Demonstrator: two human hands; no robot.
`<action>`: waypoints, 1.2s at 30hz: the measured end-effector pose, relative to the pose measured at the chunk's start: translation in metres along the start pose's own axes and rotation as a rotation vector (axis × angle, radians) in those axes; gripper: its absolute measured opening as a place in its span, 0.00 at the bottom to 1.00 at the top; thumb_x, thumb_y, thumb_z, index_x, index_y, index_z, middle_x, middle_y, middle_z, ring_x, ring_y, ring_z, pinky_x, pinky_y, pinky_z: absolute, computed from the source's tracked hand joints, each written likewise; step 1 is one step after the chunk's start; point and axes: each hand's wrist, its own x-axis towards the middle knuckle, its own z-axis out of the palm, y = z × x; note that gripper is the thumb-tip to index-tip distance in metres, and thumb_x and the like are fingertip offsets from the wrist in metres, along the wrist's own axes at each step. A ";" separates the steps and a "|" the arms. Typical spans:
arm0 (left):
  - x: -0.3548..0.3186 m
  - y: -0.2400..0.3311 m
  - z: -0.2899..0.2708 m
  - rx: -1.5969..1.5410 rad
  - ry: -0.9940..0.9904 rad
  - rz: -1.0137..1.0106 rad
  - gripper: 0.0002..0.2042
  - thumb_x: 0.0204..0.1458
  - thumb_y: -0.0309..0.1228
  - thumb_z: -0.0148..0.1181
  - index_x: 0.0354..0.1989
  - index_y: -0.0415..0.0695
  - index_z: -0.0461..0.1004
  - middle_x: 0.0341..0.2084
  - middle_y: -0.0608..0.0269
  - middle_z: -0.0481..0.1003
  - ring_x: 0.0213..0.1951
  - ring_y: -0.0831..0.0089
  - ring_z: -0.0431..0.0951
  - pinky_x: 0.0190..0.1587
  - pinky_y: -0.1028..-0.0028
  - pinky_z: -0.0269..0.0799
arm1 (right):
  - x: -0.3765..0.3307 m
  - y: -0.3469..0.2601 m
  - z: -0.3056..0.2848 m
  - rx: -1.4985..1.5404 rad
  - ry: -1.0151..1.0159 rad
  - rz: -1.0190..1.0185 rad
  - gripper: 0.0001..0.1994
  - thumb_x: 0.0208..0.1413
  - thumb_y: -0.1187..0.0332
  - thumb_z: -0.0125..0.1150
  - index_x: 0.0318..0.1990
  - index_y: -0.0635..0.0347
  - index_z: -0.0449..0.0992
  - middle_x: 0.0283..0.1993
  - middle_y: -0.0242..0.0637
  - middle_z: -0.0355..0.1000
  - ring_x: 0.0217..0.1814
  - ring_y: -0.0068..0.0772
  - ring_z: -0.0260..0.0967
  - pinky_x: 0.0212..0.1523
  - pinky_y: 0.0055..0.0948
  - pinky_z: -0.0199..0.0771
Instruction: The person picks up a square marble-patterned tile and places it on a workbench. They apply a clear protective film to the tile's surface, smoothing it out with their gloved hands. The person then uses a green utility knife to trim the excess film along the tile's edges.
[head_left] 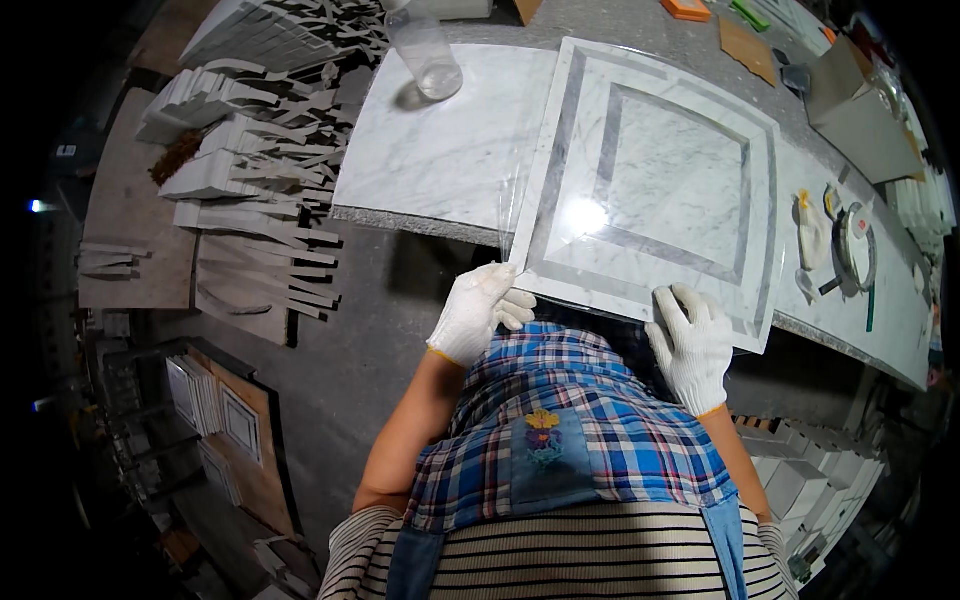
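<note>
Fingers of the left hand [478,310] pinch the near left corner of the marble tile [655,190], where a clear film [515,205] lifts off the left edge. Fingers of the right hand [692,345] lie spread and flat on the tile's near edge, pressing down, not gripping. Both hands wear white knit gloves.

Workbench [420,225]: long, grey-edged, running left to upper right. A plain white marble slab [450,140] lies on it to the left.

Tile: square, white marble with two grey inlaid frames, lying flat on the bench and partly over the slab, its near edge overhanging toward the person. Glare spot near its lower left (surface looks glossy, likely film-covered).

Film: transparent, hard to trace; raised along the tile's left edge, extent elsewhere unclear.

Plastic bottle [425,50]: clear, standing on the slab, well apart from the hands.

Tape rolls [850,245] on the bench to the right, near but not touching the tile.

Cut stone strips [260,170] stacked on the floor at left.

Judgement on technique: keep the right palm firm so the overhanging tile cannot tip or slide; draw the film low and steadily from the corner, avoiding jerks that could tear it or shift the inlay pieces.
</note>
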 end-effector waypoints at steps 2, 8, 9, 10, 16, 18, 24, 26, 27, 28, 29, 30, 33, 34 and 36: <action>0.001 -0.001 0.004 0.009 -0.018 0.018 0.17 0.66 0.36 0.52 0.47 0.30 0.72 0.30 0.50 0.79 0.26 0.67 0.81 0.26 0.77 0.77 | 0.001 0.000 0.000 0.000 0.012 -0.014 0.24 0.45 0.64 0.71 0.52 0.54 0.77 0.51 0.38 0.73 0.48 0.45 0.71 0.49 0.43 0.71; -0.002 0.000 0.011 -0.062 -0.046 -0.096 0.15 0.64 0.34 0.55 0.48 0.32 0.71 0.30 0.48 0.79 0.27 0.64 0.81 0.27 0.72 0.79 | -0.008 -0.002 -0.005 0.157 0.050 -0.044 0.13 0.50 0.66 0.68 0.44 0.52 0.79 0.42 0.34 0.77 0.41 0.40 0.74 0.45 0.42 0.72; 0.001 -0.007 0.011 -0.098 -0.040 -0.124 0.14 0.64 0.33 0.56 0.47 0.32 0.71 0.29 0.48 0.78 0.25 0.63 0.81 0.25 0.71 0.79 | -0.014 0.001 0.002 0.245 0.050 -0.078 0.13 0.50 0.66 0.67 0.44 0.53 0.79 0.41 0.35 0.77 0.38 0.40 0.75 0.39 0.39 0.74; 0.005 -0.012 0.012 -0.129 -0.030 -0.151 0.14 0.63 0.32 0.57 0.46 0.32 0.71 0.28 0.47 0.78 0.24 0.63 0.81 0.23 0.70 0.79 | -0.019 0.004 0.010 0.288 0.084 -0.131 0.13 0.50 0.66 0.67 0.44 0.54 0.79 0.38 0.36 0.77 0.33 0.39 0.75 0.33 0.36 0.74; 0.012 -0.023 0.009 -0.282 -0.140 -0.101 0.11 0.63 0.31 0.58 0.41 0.34 0.70 0.24 0.51 0.76 0.22 0.64 0.79 0.21 0.72 0.76 | -0.045 0.007 0.037 0.327 0.103 -0.134 0.12 0.53 0.64 0.64 0.44 0.55 0.80 0.27 0.34 0.75 0.22 0.38 0.72 0.21 0.34 0.71; 0.010 -0.023 0.012 -0.209 -0.052 -0.074 0.11 0.63 0.31 0.57 0.42 0.33 0.71 0.24 0.51 0.76 0.21 0.64 0.78 0.21 0.72 0.75 | -0.051 0.006 0.035 0.328 0.086 -0.042 0.12 0.54 0.64 0.64 0.45 0.53 0.81 0.30 0.34 0.77 0.27 0.38 0.74 0.26 0.34 0.74; 0.010 -0.027 0.010 -0.109 -0.033 -0.006 0.13 0.62 0.32 0.58 0.44 0.33 0.71 0.24 0.52 0.77 0.21 0.65 0.78 0.21 0.72 0.75 | -0.063 0.009 0.037 0.560 0.071 0.342 0.11 0.57 0.61 0.62 0.44 0.53 0.82 0.37 0.39 0.78 0.37 0.39 0.77 0.35 0.33 0.76; 0.010 -0.028 0.010 -0.092 -0.060 0.004 0.11 0.62 0.34 0.59 0.43 0.37 0.72 0.24 0.53 0.77 0.23 0.64 0.79 0.22 0.74 0.78 | -0.064 0.015 0.033 0.993 -0.090 0.685 0.12 0.61 0.61 0.61 0.42 0.61 0.81 0.36 0.37 0.78 0.34 0.30 0.74 0.34 0.27 0.74; 0.010 -0.027 0.009 -0.087 -0.065 0.009 0.12 0.62 0.35 0.59 0.43 0.37 0.72 0.24 0.53 0.77 0.23 0.64 0.79 0.23 0.74 0.78 | -0.061 0.020 0.029 1.241 -0.175 0.882 0.13 0.62 0.61 0.61 0.42 0.63 0.80 0.35 0.36 0.77 0.32 0.27 0.72 0.34 0.25 0.73; 0.010 -0.027 0.009 -0.082 -0.070 0.015 0.12 0.62 0.35 0.60 0.42 0.37 0.72 0.24 0.53 0.77 0.23 0.64 0.79 0.23 0.74 0.78 | -0.059 0.024 0.028 1.486 -0.267 1.080 0.14 0.62 0.60 0.61 0.42 0.65 0.80 0.34 0.34 0.77 0.31 0.24 0.71 0.33 0.24 0.72; 0.010 -0.028 0.009 -0.077 -0.075 0.018 0.12 0.62 0.35 0.60 0.42 0.37 0.73 0.24 0.53 0.77 0.23 0.64 0.79 0.23 0.74 0.78 | -0.061 0.028 0.035 1.675 -0.170 1.124 0.16 0.64 0.60 0.60 0.42 0.69 0.78 0.32 0.32 0.74 0.31 0.19 0.67 0.33 0.21 0.70; 0.011 -0.029 0.008 -0.070 -0.068 0.026 0.12 0.62 0.35 0.60 0.41 0.37 0.73 0.24 0.53 0.78 0.23 0.64 0.79 0.23 0.74 0.78 | -0.063 0.035 0.041 1.780 -0.145 1.141 0.14 0.64 0.62 0.61 0.41 0.69 0.77 0.31 0.35 0.74 0.30 0.21 0.68 0.31 0.20 0.70; 0.012 -0.030 0.007 -0.048 -0.055 0.036 0.12 0.61 0.36 0.60 0.41 0.37 0.73 0.25 0.53 0.78 0.23 0.64 0.79 0.24 0.73 0.78 | -0.063 0.036 0.050 1.896 0.078 1.277 0.12 0.63 0.65 0.63 0.38 0.69 0.77 0.29 0.36 0.73 0.28 0.22 0.67 0.28 0.20 0.69; 0.012 -0.030 0.007 -0.040 -0.053 0.033 0.13 0.61 0.36 0.61 0.41 0.37 0.73 0.25 0.53 0.78 0.23 0.64 0.79 0.24 0.73 0.78 | -0.062 0.034 0.049 1.936 0.100 1.283 0.12 0.63 0.65 0.63 0.37 0.69 0.77 0.29 0.36 0.73 0.27 0.23 0.67 0.28 0.19 0.68; 0.012 -0.029 0.008 -0.026 -0.047 0.034 0.13 0.61 0.36 0.61 0.41 0.37 0.73 0.25 0.52 0.78 0.24 0.63 0.80 0.24 0.72 0.78 | -0.061 0.034 0.049 1.962 0.131 1.273 0.11 0.63 0.66 0.63 0.36 0.69 0.77 0.28 0.36 0.73 0.26 0.23 0.67 0.27 0.19 0.69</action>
